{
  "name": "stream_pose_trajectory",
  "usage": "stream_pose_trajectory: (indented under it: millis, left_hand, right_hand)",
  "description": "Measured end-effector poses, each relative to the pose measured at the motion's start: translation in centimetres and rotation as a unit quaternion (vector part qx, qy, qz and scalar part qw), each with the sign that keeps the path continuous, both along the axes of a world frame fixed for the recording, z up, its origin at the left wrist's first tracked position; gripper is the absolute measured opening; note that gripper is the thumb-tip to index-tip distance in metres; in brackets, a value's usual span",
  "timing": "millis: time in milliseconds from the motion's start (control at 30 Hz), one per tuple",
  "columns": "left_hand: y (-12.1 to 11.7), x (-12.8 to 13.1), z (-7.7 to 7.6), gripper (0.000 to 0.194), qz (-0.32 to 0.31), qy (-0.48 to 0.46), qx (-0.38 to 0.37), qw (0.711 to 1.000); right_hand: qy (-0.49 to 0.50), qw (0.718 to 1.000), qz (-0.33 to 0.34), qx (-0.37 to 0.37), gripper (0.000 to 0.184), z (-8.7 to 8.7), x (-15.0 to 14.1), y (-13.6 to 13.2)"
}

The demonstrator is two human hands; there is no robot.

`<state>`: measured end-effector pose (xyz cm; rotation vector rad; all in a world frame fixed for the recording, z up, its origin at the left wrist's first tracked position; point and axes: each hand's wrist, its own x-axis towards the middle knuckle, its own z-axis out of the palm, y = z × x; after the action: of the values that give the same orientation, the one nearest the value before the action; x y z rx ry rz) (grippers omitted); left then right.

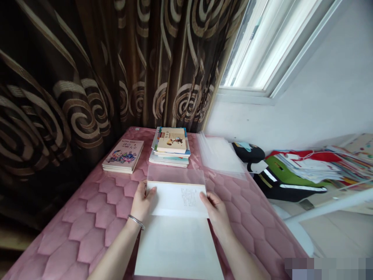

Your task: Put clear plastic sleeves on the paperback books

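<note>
An open book (177, 247) lies on the pink quilted mattress in front of me, its pale lower leaf blank. Its upper white leaf (169, 200) carries a small block of printed text near the right side. My left hand (144, 198), with a bangle at the wrist, pinches the left edge of that leaf. On the opposite edge, my right hand (214, 206) grips it between thumb and fingers. A clear plastic cover (176, 174) sticks out beyond the far edge of the leaf. How far it wraps behind the book is hidden.
Several books form a stack (172, 146) at the back, with a smaller pile (124, 155) to its left. Clear plastic sheets (221, 155) lie at the right edge of the mattress (96, 221). Past it are a green-and-black bag (287, 175) and papers. A patterned curtain (163, 70) hangs behind.
</note>
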<state>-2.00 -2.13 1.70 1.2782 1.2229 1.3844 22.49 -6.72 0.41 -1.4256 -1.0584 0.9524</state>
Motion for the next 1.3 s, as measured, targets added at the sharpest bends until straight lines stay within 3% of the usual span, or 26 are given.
stream_pose_trajectory:
  millis: [200, 367, 600, 867, 1300]
  left_hand:
    - [0.06, -0.03, -0.10, 0.030, 0.006, 0.005, -0.001, 1.000]
    - [-0.13, -0.06, 0.06, 0.030, -0.020, -0.039, -0.007, 0.999]
    - [-0.02, 0.11, -0.19, 0.029, -0.009, -0.030, 0.000, 1.000]
    - [-0.20, 0.15, 0.17, 0.031, -0.004, -0.030, -0.010, 1.000]
    - [-0.25, 0.14, 0.33, 0.033, -0.007, -0.043, -0.021, 0.999]
  right_hand:
    - [0.045, 0.998, 0.030, -0.010, 0.034, 0.23, -0.16, -0.21]
    - [0.036, 0.999, 0.014, -0.009, 0.037, 0.22, -0.44, -0.18]
    - [0.005, 1.000, 0.002, -0.010, 0.038, 0.09, -0.40, -0.20]
    - [0.053, 0.998, 0.022, -0.002, 0.035, 0.53, -0.58, -0.44]
    - [0.003, 1.000, 0.003, 0.006, 0.041, 0.63, -0.81, -0.26]
